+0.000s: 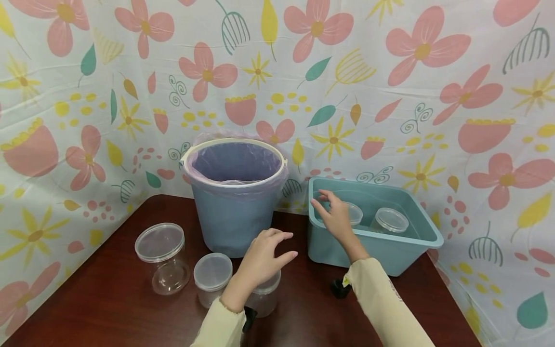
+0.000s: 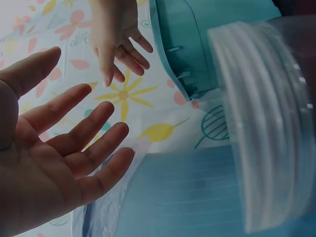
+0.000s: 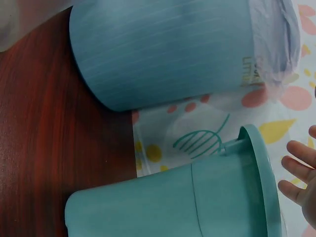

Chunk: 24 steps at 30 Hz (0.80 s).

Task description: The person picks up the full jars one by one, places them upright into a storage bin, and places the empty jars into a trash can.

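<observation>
My left hand [image 1: 261, 258] hovers above a clear lidded jar [image 1: 265, 295], fingers spread and holding nothing; the forearm partly covers that jar. A second lidded jar [image 1: 212, 275] stands just left of it, and a larger clear jar [image 1: 165, 255] stands farther left. Over the near left rim of the teal bin [image 1: 347, 246], my right hand [image 1: 337, 217] is held with loosely bent fingers and nothing in them. Inside the bin are two lidded jars, one [image 1: 354, 214] partly behind the right hand and another [image 1: 391, 220] to its right. The left wrist view shows the left palm [image 2: 54, 163] bare.
A blue bucket [image 1: 234, 217] lined with a thin translucent bag [image 1: 284, 180] stands at the back of the dark wooden table [image 1: 104, 299], left of the bin. Flower-printed cloth [image 1: 347, 96] hangs behind and at both sides.
</observation>
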Motion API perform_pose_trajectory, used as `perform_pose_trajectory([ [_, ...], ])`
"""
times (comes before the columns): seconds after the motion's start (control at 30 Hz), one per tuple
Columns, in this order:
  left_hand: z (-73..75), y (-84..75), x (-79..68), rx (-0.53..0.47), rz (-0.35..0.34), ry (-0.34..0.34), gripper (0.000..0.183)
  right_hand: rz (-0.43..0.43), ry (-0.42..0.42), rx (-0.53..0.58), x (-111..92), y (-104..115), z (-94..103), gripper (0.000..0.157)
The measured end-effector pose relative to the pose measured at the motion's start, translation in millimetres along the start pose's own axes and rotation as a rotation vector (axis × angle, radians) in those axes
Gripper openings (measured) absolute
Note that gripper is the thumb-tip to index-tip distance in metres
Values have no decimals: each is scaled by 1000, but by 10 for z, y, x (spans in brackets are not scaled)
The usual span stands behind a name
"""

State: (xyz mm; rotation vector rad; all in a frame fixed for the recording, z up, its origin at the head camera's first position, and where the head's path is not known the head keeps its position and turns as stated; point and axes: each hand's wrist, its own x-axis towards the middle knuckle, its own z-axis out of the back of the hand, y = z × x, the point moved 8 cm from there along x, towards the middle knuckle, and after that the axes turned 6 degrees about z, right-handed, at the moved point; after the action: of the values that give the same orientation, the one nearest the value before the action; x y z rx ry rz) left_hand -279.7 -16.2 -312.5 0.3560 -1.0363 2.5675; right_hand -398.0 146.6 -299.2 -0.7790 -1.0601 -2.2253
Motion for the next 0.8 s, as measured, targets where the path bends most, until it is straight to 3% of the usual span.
perform_pose_trajectory([
  [0.2, 15, 97, -141, -46, 13, 4, 37, -33, 40, 32, 67, 6, -98, 40],
  [0.5, 55, 253, -354, -92, 28, -33, 34, -26, -2, 107, 254, 137, -221, 35],
  [0.8, 151, 409, -574, -119, 46, -117, 32, -54, -25, 296, 385, 361, -422, 34],
])
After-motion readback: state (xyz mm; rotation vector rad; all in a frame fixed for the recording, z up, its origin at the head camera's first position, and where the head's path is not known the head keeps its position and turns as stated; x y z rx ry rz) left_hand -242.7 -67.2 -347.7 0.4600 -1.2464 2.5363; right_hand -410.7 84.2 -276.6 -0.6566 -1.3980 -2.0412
